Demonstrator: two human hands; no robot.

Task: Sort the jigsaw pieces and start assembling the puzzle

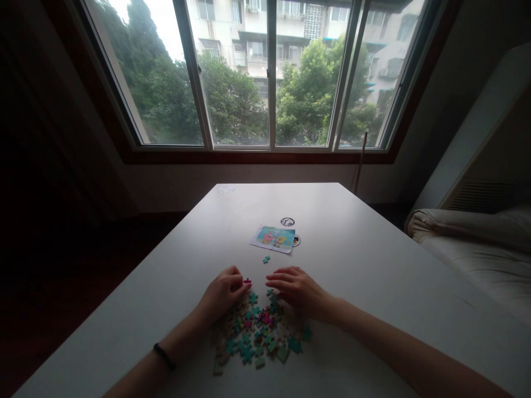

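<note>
A heap of small jigsaw pieces [257, 329], mostly teal, green and pink with some plain tan ones, lies on the white table between my hands. My left hand [226, 290] is at the heap's upper left, its fingers curled in and a pink jigsaw piece [248, 281] at the thumb and fingertips. Across from it, my right hand [299, 292] rests at the upper right edge of the heap with fingers stretched out. Its thumb side is partly hidden near a few pieces. A single teal jigsaw piece [266, 259] lies apart, beyond both hands.
Past the lone piece lies a picture card [274, 239] with a colourful cartoon print, partly over a round sticker-like disc [296, 241]. Another round disc [287, 221] is just behind it. The white table [166, 293] reaches toward a window; a pale sofa [473, 243] stands at right.
</note>
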